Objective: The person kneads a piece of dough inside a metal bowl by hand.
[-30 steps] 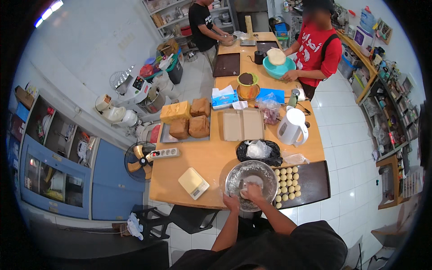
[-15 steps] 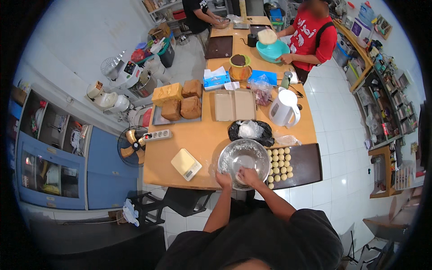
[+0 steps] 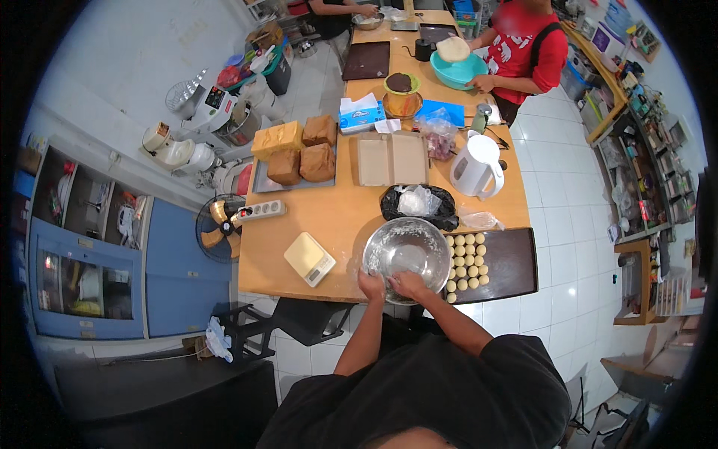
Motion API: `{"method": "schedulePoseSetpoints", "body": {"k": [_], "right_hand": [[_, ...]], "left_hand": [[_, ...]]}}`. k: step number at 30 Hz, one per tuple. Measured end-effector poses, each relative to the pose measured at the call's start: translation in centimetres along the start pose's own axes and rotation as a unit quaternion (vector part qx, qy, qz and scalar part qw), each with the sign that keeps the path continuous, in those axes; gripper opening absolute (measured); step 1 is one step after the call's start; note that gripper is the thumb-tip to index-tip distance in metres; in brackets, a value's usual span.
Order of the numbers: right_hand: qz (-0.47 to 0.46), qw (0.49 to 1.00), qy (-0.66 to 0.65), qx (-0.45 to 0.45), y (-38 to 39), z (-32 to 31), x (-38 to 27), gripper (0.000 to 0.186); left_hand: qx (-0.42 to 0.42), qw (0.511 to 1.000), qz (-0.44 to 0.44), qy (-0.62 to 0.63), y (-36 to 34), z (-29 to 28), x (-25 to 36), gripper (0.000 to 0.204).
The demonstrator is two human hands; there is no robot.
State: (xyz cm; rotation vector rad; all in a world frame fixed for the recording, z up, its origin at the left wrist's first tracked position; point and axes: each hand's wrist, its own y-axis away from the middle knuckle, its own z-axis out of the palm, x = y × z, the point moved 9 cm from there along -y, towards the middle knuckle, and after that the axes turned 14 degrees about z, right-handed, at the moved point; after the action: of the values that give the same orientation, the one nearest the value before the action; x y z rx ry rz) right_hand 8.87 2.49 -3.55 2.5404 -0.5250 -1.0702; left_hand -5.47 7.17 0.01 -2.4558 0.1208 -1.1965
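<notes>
A steel mixing bowl (image 3: 407, 247) stands at the near edge of the wooden table (image 3: 329, 209). My left hand (image 3: 371, 285) and my right hand (image 3: 408, 284) meet at the bowl's near rim, fingers curled together; whether a piece of dough lies between them is too small to tell. Right of the bowl lies a dark baking tray (image 3: 505, 262) with several pale dough balls (image 3: 465, 262) set in rows along its left side.
A small kitchen scale (image 3: 309, 258), a black bag holding a clear packet (image 3: 419, 203), a white kettle (image 3: 476, 165), brown loaves (image 3: 303, 153) on a tray and a power strip (image 3: 258, 212) lie on the table. A person in red (image 3: 523, 45) holds a teal bowl at the far end.
The view has shifted, so the table sits lower and closer. My hands have moved from inside the bowl to its near rim.
</notes>
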Motion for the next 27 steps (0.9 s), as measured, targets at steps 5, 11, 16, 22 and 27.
{"method": "schedulePoseSetpoints", "body": {"k": [5,11,16,22,27], "right_hand": [[0.073,0.995,-0.007,0.067,-1.4,-1.7,1.4,0.042],[0.119,0.977,-0.074,0.159,-3.3,-3.2,3.1,0.041],[-0.019,0.963,0.027,0.269,-3.2,-1.3,2.5,0.029],[-0.054,0.940,0.089,0.324,-3.3,-2.5,0.1,0.018],[-0.067,0.928,0.084,0.356,-4.0,-3.7,-0.2,0.017]], "left_hand": [[-0.049,0.998,-0.036,-0.012,0.4,1.0,-2.2,0.027],[-0.040,0.997,-0.070,0.007,0.2,1.2,-4.2,0.027],[-0.090,0.995,-0.027,-0.013,-0.8,2.7,-1.2,0.028],[-0.115,0.992,-0.046,-0.013,-1.8,3.0,-1.2,0.026],[-0.187,0.978,-0.092,-0.014,-1.9,4.7,-3.4,0.033]]}}
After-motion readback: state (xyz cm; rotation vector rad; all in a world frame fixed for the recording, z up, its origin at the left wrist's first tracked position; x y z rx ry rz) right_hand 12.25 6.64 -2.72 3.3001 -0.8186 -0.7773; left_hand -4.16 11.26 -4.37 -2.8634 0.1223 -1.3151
